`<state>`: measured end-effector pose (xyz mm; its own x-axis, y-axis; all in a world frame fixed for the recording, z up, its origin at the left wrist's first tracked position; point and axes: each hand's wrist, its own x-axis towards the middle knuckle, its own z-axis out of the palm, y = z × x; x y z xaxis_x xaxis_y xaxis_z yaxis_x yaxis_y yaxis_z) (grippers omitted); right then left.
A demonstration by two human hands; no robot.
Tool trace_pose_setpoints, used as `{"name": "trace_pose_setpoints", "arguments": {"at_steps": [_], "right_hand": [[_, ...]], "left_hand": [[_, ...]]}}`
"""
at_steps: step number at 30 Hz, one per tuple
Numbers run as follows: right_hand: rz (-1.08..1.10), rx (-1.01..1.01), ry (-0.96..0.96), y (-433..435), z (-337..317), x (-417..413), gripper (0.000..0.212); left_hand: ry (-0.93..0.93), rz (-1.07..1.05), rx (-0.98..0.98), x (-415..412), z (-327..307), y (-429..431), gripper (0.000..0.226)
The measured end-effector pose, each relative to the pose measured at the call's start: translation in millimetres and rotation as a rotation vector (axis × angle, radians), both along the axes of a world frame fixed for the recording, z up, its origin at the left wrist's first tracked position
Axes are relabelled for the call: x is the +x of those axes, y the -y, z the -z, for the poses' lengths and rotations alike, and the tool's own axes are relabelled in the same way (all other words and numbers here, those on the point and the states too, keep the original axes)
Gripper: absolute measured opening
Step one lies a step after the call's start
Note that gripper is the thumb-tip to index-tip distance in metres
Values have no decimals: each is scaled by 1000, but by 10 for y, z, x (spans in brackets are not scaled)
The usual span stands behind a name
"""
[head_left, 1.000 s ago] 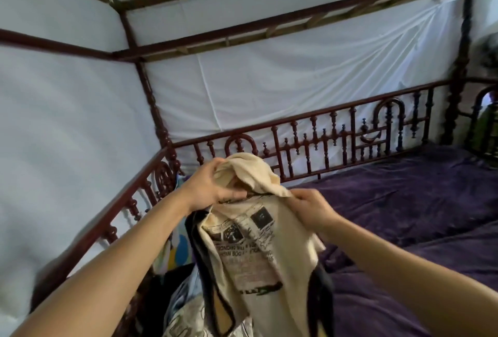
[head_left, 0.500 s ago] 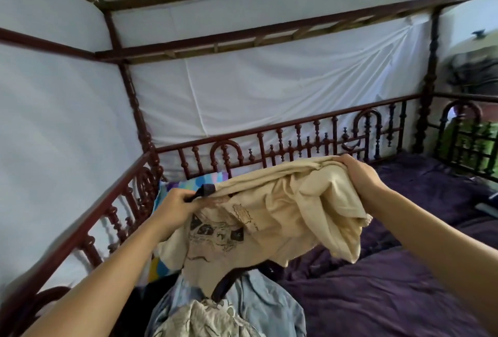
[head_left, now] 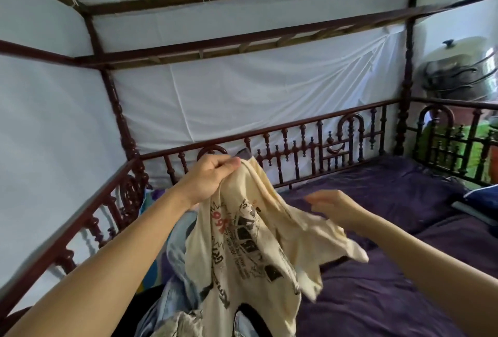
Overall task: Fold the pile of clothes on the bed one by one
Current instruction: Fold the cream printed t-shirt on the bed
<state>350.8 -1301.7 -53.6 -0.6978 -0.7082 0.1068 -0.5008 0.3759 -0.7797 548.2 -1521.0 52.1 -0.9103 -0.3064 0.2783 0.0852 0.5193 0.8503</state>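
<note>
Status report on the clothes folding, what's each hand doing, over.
Left hand grips the cream T-shirt at its top, held up. Right hand open beside it. T-shirt hangs unfolded over the clothes pile. No obstruction seen.

Cream printed T-shirt [head_left: 242, 242] hanging crumpled
</note>
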Motion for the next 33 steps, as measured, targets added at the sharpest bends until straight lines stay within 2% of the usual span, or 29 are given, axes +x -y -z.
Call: {"name": "trace_pose_setpoints", "arguments": {"at_steps": [2, 3, 5, 7, 9, 10, 12, 14, 15, 18, 20, 23, 27, 30, 31, 32, 33], "right_hand": [[-176, -81, 54, 113, -104, 179, 44], [-240, -57, 60, 182, -127, 270, 45], [-265, -2, 56, 345, -64, 392, 27], [-202, -48, 103, 494, 41, 456, 8], [-113, -163, 216, 553, 107, 414, 15], [-64, -214, 257, 539, 83, 365, 21], [14, -309, 288, 458, -47, 218, 30], [48, -350, 212, 382, -251, 74, 30], [53, -359, 152, 349, -348, 23, 29], [70, -360, 13, 303, -515, -119, 29], [101, -259, -37, 264, -515, -239, 26], [99, -65, -35, 190, -380, -362, 21], [40, 12, -47, 182, -171, -284, 12], [-210, 27, 30, 313, -154, 72, 62], [-278, 20, 59, 386, -130, 219, 69], [-324, 13, 73, 475, -75, 341, 65], [-339, 6, 71, 564, -15, 459, 49]], "left_hand": [[7, 83, -14, -63, -86, -124, 33], [10, 111, -29, -88, -119, -188, 35], [12, 132, -40, -101, -184, -292, 39], [5, 136, -55, -51, -261, -311, 35], [34, 108, -110, 60, -329, -204, 28], [98, 60, -173, 123, -323, -95, 32], [326, -150, -431, 271, -201, 155, 36], [527, -340, -667, 435, 27, 387, 17], [575, -391, -703, 508, 157, 495, 5], [488, -471, -578, 669, 416, 754, 20], [366, -494, -440, 726, 458, 797, 25], [230, -493, -345, 692, 417, 737, 16], [65, -338, -391, 470, 165, 442, 7], [12, -181, -521, 216, -35, 140, 9], [10, -140, -559, 131, -81, 57, 10], [16, -113, -589, 61, -119, -10, 12], [19, -98, -619, 11, -148, -63, 15]]}}
